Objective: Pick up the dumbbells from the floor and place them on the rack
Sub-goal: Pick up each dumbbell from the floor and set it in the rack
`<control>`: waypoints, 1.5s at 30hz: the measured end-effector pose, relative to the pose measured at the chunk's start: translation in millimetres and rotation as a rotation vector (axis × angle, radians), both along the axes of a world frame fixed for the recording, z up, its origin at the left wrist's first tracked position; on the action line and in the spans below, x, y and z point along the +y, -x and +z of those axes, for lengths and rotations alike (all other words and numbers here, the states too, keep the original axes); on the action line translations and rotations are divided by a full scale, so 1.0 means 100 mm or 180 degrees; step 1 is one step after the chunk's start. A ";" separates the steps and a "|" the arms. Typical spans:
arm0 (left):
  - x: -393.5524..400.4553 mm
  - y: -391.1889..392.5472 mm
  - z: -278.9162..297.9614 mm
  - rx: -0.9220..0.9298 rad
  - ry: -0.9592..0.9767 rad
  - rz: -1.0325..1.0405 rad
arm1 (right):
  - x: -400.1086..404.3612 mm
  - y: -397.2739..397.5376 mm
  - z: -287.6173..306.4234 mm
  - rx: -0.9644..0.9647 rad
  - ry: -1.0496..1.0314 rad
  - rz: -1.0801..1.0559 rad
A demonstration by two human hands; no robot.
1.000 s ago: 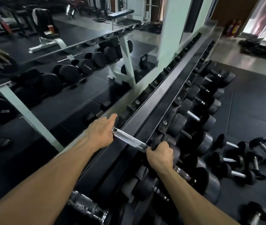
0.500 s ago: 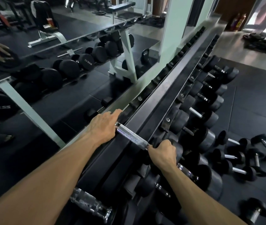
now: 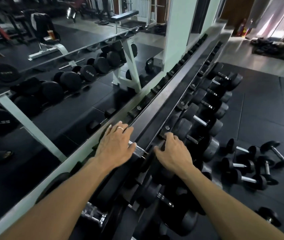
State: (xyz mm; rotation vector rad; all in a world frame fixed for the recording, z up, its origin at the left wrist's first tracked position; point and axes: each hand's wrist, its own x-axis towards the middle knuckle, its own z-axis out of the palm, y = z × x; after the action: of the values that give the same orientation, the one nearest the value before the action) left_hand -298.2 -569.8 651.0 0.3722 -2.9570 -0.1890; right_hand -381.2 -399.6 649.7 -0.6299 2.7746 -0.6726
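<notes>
A dumbbell with a knurled chrome handle lies across the top tier of the long black rack. My left hand rests flat on its far head with the fingers spread and nearly straight. My right hand sits over the near head, which is hidden beneath it, with the fingers curled down round it. Several small black dumbbells lie loose on the rubber floor to the right, and another one lies nearer me.
Large black dumbbells fill the rack's lower tier. Another chrome-handled dumbbell sits on the top tier close to me. A wall mirror runs along the left behind the rack. Black floor mats extend to the right.
The left hand has flattened and slid over the handle's far end. The right hand has shifted up along the rail. Less of the chrome handle shows between the hands.
</notes>
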 end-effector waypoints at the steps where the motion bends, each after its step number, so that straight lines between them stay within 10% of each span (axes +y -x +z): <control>1: 0.13 -0.01 0.01 0.0010 -0.0058 -0.0058 | 0.10 0.03 0.06 0.0092 0.0004 0.0064; 12: 2.20 0.08 -0.26 -0.0007 -0.0198 -0.0536 | 2.06 0.39 0.14 0.0431 -0.0427 0.0431; 22: 4.41 0.12 -1.42 -0.0923 -0.0621 -0.0628 | 4.24 0.57 -0.93 -0.0252 -0.0977 0.0646; 45: 6.13 1.29 -6.16 -0.2690 -0.1699 -0.0145 | 5.95 1.45 -5.99 -0.1941 -0.1177 0.0222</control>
State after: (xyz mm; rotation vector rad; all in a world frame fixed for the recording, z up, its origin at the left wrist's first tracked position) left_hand -427.5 42.8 35.4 0.5553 -3.6935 -1.0833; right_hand -526.2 195.0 50.6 -0.3614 2.2085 -0.2587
